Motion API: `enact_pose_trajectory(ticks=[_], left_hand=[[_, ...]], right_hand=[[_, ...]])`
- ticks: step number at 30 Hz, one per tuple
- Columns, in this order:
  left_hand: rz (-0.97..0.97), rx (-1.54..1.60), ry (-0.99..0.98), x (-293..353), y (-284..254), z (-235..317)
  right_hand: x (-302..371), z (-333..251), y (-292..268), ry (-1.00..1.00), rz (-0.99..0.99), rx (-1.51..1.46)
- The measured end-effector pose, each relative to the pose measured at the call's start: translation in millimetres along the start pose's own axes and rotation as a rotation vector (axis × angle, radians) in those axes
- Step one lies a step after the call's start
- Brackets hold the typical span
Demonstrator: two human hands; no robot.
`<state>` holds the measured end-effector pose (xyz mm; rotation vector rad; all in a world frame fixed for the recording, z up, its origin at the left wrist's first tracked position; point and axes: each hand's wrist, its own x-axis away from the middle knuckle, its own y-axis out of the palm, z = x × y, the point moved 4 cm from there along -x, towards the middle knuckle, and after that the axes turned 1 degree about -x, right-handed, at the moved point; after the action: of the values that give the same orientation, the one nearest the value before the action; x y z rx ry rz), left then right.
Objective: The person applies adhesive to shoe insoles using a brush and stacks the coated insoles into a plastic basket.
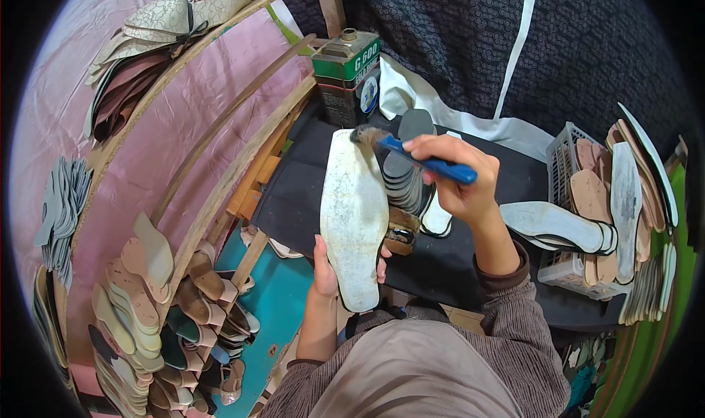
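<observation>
My left hand (324, 268) grips a whitish shoe insole (352, 205) near its lower end, thumb on one side and fingertips showing at the other. The insole stands lengthwise in front of me with its broad face up. In my right hand (463, 172) is a paintbrush with a blue handle (433, 162), held in a closed grip. Its dark, worn bristles (365, 135) touch the insole's far end. Just behind the insole stands a stack of grey soles (402, 179), partly hidden by the brush and the insole. A small brown container (402, 231) sits beside the insole's right edge.
A green and black metal can (348, 77) stands at the back of the black table (294, 187). On the right, a grey plastic basket (562, 172) holds upright soles, with white insoles (554, 223) against it. Racks of shoes and soles (202, 300) line the left.
</observation>
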<state>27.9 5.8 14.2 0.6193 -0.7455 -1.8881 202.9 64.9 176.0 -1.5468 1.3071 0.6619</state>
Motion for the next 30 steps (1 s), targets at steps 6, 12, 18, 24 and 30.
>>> enact_pose_trajectory(ticks=[6,12,18,24,30], left_hand=[[0.138,0.111,0.094,13,-22,16],[0.288,0.139,0.219,21,-38,30],[0.263,0.182,0.267,7,-33,26],[0.115,0.03,0.292,-12,-24,22],[0.052,0.075,0.347,-35,-7,5]], right_hand=[[36,-4,7,0.118,0.275,0.014],[91,12,38,0.592,-0.153,-0.009],[132,34,61,0.611,-0.322,-0.082],[146,29,48,0.572,-0.551,-0.068],[141,17,10,0.617,-0.485,0.03]])
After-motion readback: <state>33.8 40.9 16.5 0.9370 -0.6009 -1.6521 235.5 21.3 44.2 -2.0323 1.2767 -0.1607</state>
